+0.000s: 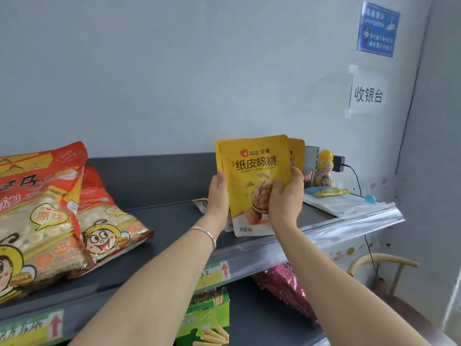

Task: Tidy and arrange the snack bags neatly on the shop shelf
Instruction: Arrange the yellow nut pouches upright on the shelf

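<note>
Both hands held a small stack of yellow stand-up snack pouches [254,176] with a walnut print, upright, over the right half of the dark grey metal shelf [162,216]. The stack's bottom edge sat level with the shelf's front lip, and whether it touched could not be told. The left hand [219,193] had a closed grip on the stack's left edge, thumb up along the front and fingers hidden behind. The right hand [287,196] had a closed grip on the right edge, thumb across the walnut picture and fingers wrapped round the back. Edges of further pouches peeked out behind the front one, at left and upper right. A thin silver bracelet [205,233] was on the left wrist. A small crumpled pouch [202,204] lay flat on the shelf just behind the left hand. Two large red-and-yellow snack bags [37,216] with a cartoon bee lay overlapping on the shelf's left side, well apart from the stack. At the far right end stood a yellow plastic bottle [324,168], with a flat yellow-and-blue packet [326,192] on white papers [336,204] in front of it. On the lower shelf were a green biscuit-stick box [207,318] and a shiny magenta bag [287,288]. A white paper sign [368,94] and a blue notice [378,32] were on the wall.
</note>
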Tool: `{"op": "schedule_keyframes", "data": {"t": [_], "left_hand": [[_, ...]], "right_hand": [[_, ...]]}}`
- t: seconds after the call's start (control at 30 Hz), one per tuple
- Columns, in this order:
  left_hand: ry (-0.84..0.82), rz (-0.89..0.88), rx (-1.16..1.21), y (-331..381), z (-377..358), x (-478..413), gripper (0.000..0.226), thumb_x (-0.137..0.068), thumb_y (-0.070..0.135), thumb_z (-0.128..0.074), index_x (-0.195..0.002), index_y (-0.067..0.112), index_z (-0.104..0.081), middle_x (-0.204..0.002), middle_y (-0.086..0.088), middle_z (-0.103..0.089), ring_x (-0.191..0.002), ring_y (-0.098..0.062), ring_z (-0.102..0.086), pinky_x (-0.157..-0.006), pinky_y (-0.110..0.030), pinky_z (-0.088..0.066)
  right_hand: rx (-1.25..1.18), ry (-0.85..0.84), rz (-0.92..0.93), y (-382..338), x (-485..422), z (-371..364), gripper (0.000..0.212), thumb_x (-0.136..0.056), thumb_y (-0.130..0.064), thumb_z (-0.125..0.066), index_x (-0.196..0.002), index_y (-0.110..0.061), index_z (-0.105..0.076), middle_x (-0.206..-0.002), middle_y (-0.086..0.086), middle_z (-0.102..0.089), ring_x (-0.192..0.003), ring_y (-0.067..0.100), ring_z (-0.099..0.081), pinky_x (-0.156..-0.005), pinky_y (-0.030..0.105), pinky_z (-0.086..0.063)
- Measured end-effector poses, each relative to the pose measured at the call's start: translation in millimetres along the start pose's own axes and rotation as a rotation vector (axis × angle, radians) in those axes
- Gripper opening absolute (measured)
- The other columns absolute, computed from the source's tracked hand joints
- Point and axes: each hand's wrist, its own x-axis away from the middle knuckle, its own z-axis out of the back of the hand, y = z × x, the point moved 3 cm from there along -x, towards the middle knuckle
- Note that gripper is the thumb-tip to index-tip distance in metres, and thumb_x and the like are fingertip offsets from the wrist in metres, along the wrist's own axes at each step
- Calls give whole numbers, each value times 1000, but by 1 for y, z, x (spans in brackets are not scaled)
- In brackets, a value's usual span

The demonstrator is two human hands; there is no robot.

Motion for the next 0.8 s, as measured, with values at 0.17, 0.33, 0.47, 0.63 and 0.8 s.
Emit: {"op": "schedule_keyframes", "data": {"t": [0.17, 0.33, 0.47, 0.63, 0.8], "left_hand": [[12, -61, -39, 7, 2, 2, 22, -100, 42, -33, -98, 26, -47, -98, 8, -55, -93, -11, -56, -82, -29, -47], [-30, -31, -21, 12, 6, 7, 24, -100, 36, -39, -113, 17, -42, -106, 0, -57, -92, -10, -59, -70, -22, -49], [7, -73, -99, 16, 16, 9, 26, -98, 37, -44, -115, 18, -42, -110, -2, -57, -98, -14, -59, -78, -27, -52], [79, -174, -221, 35, 28, 11, 21, -99, 30, -45, -113, 15, -46, -100, 5, -54, -86, -2, -52, -61, -6, -42], [156, -247, -314, 51, 48, 13, 15, -97, 22, -49, -109, 15, -51, -99, 3, -57, -90, -8, -53, -71, -14, -39]], "right_hand": [[-28, -59, 65, -6, 2, -8, 52, -98, -11, -46, -147, -13, -28, -137, 10, -40, -125, 26, -39, -98, 30, -31], [86, -20, 98, -9, 10, -10, 57, -97, -12, -46, -149, -15, -24, -143, 12, -31, -129, 31, -32, -107, 38, -25], [236, 8, 195, -15, 18, -3, 54, -95, -20, -50, -145, -21, -32, -151, 4, -21, -132, 28, -24, -110, 40, -22], [337, 8, 442, -37, 29, -8, 38, -90, -17, -55, -127, -21, -53, -143, 7, -37, -128, 30, -32, -106, 46, -28], [301, -49, 677, -62, 47, -30, 26, -85, -17, -49, -106, -15, -64, -117, 9, -60, -103, 34, -55, -77, 40, -49]]}}
